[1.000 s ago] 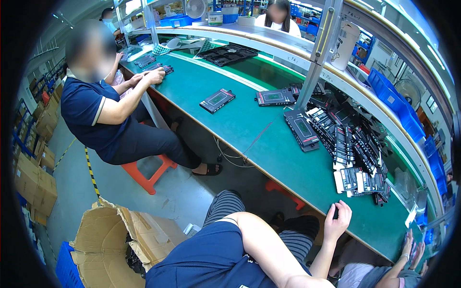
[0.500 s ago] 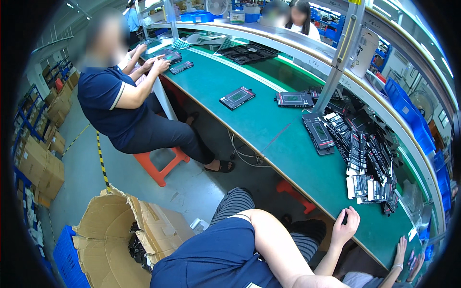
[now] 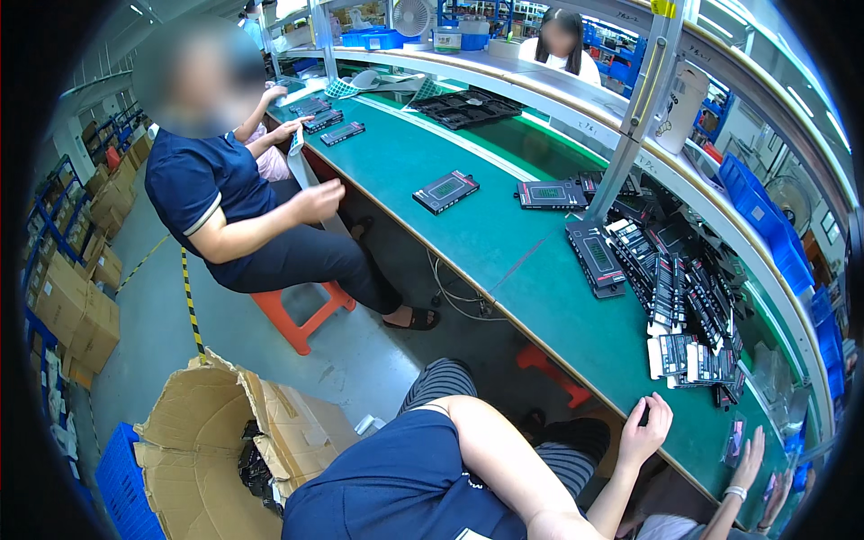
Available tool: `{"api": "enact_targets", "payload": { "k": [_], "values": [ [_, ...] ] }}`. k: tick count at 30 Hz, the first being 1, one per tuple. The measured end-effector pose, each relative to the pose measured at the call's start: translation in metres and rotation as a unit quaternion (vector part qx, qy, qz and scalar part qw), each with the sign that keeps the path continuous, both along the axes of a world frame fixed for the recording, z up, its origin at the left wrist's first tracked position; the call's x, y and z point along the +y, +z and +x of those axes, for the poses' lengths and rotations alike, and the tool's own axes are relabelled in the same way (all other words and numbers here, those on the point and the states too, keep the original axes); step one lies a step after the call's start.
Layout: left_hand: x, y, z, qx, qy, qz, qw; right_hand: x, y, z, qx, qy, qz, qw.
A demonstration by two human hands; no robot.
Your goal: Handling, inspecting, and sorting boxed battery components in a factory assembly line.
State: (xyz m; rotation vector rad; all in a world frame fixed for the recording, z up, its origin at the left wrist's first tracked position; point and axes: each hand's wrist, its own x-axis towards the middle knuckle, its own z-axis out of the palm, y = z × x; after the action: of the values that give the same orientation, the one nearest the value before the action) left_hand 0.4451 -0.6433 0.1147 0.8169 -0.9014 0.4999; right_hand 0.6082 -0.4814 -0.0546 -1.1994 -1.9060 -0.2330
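Observation:
My left elbow is bent; the forearm [image 3: 517,459] crosses my body toward the lower edge, and my left hand lies outside the picture. My right hand [image 3: 641,432] rests at the near edge of the green worktable [image 3: 540,297], fingers loosely curved and thumb apart, with nothing visible in it. Beyond it lies a heap of black-and-white printed flat boxes [image 3: 697,297]. One black box [image 3: 594,256] with a green panel picture lies at the heap's left side. Another black box [image 3: 445,191] lies alone farther left.
A co-worker in navy [image 3: 243,198] sits on an orange stool [image 3: 297,328] by several boxes. At lower right, another person's hand [image 3: 749,463] wears a white wristband. A metal post [image 3: 634,117] supports the shelf above the table. A cardboard carton [image 3: 306,414] stands to my left.
The navy-clad co-worker's hands have drawn back from the boxes and separated, one now nearer me. At lower right, the wristbanded hand has shifted slightly. My right hand stays about where it was.

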Motion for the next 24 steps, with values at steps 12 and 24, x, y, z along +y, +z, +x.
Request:
{"api": "enact_targets", "payload": {
  "k": [12, 24],
  "values": [
    [0.010, -0.015, 0.006, -0.035, 0.051, 0.036, 0.997, 0.001, -0.001, -0.001, 0.003, -0.001, 0.001, 1.000],
    [0.018, -0.031, 0.018, -0.073, 0.104, 0.076, 0.989, 0.002, -0.003, 0.001, -0.001, 0.002, -0.005, 1.000]
  ]
}}
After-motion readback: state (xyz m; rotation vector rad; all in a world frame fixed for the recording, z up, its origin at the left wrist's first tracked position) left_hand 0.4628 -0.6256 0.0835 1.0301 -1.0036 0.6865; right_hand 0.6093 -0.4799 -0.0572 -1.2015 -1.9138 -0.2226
